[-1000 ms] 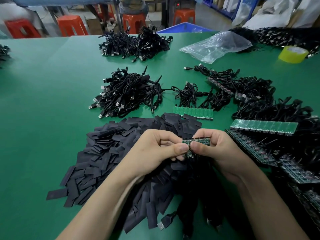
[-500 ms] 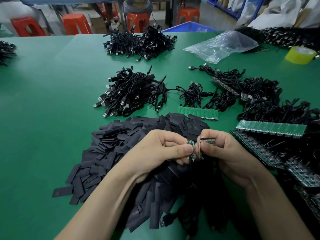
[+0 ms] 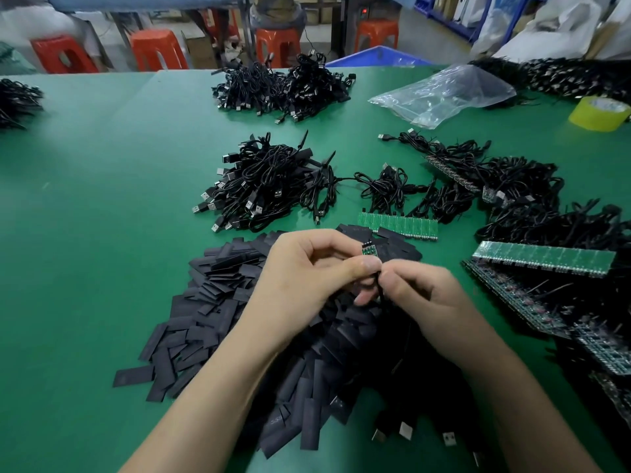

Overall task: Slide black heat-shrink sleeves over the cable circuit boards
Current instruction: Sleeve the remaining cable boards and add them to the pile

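The left hand (image 3: 307, 278) pinches a bare circuit board (image 3: 369, 250) in its fingers (image 3: 367, 268); the right hand (image 3: 426, 295) pinches its cable (image 3: 379, 291). Next, I judge: fetch a sleeve (image 3: 133, 376) and thread it on.

no legible text anywhere, only faint, unreadable print on one black sleeve (image 3: 277, 421) near the bottom edge

clear plastic bag (image 3: 444, 93) 1 o'clock | yellow tape roll (image 3: 599, 114) 2 o'clock | red stools (image 3: 158, 49) 11-12 o'clock, beyond table | blue bin (image 3: 379, 58) 12 o'clock
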